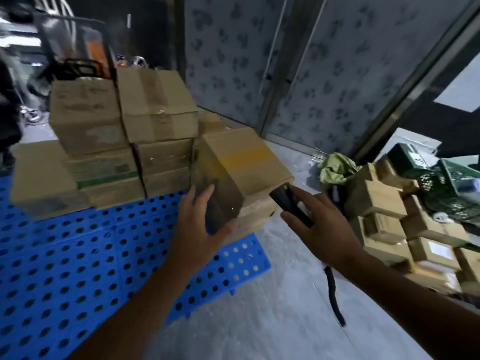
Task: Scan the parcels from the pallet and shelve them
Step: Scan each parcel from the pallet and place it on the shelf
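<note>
- Left hand (200, 229) is on the box (241, 157) at the right edge of the pallet (78, 255): fingers lie up its shadowed side and the thumb hooks round the near bottom corner, so that's a clamp on the box.
- Right hand (322, 229) is wrapped round the black scanner (288, 203), its nose almost touching the box's right side, with a strap (333, 294) dangling below the wrist.
- The box sits on a lower box (257, 211), looking slightly tipped.
- It's taped cardboard with stiff, square corners, and I'd guess a moderate weight. The glossy tape could be slick, so bare card is the better hold.
- One hand on a corner looks thin for lifting. I'd take two opposite bottom edges once the scanner is out of the way.
- The stack (124, 131) presses in on the box from further back on the pallet, so I'd pull it toward the near corner.
- There's open floor (259, 307) right of the pallet for swinging it out.
- Beyond that floor lies a loose pile of parcels (384, 203), so mind your feet and the pallet's raised edge.
</note>
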Available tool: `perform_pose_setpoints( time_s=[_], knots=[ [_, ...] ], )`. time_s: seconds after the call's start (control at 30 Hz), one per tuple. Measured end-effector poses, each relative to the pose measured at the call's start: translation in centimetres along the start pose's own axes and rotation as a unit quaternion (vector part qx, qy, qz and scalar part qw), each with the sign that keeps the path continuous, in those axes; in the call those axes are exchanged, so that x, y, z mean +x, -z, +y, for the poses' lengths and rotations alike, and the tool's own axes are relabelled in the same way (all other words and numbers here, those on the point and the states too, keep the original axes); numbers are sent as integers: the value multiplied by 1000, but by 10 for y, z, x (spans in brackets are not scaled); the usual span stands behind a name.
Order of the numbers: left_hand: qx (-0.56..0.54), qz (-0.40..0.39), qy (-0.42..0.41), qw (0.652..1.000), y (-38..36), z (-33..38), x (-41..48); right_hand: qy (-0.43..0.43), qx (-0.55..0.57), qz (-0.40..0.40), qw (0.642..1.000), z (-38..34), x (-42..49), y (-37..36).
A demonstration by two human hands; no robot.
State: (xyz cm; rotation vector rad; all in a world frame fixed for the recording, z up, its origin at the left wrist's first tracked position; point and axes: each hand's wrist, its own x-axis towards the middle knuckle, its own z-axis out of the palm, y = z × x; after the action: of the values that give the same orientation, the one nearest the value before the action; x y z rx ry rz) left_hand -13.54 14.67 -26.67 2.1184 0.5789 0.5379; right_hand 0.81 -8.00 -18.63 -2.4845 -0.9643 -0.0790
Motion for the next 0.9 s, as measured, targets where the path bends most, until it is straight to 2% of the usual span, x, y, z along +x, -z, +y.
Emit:
perform_pose_setpoints(
  time_s=[0.1, 0.23, 0.3, 0.4, 0.53, 0.7, 0.8, 0.9],
  knots=[
    [5, -11, -13, 1000, -22, 26, 33, -34, -3, 25, 999, 22, 10, 3],
    [40, -32, 26, 998, -54, 38, 51, -56, -18, 33, 998, 59, 31, -3],
    [33, -15, 43, 998, -67, 35, 52, -68, -37, 20, 997, 85, 51, -5],
    [2, 44, 39, 998, -81, 29, 51, -71, -60, -41, 995, 120, 90, -8],
    [-11, 125, 46, 991, -94, 38, 54, -2, -33, -135, 990, 132, 131, -27],
    [-73, 148, 73, 984, -88, 54, 22, 92, 2, -138, 986, 135, 129, -17],
    [-52, 176, 51, 982, -69, 67, -19, 163, 23, -147, 975, 128, 112, 2],
    [-16, 201, 45, 978, -38, 67, -62, 225, 23, -200, 953, 101, 88, 3]
  ],
)
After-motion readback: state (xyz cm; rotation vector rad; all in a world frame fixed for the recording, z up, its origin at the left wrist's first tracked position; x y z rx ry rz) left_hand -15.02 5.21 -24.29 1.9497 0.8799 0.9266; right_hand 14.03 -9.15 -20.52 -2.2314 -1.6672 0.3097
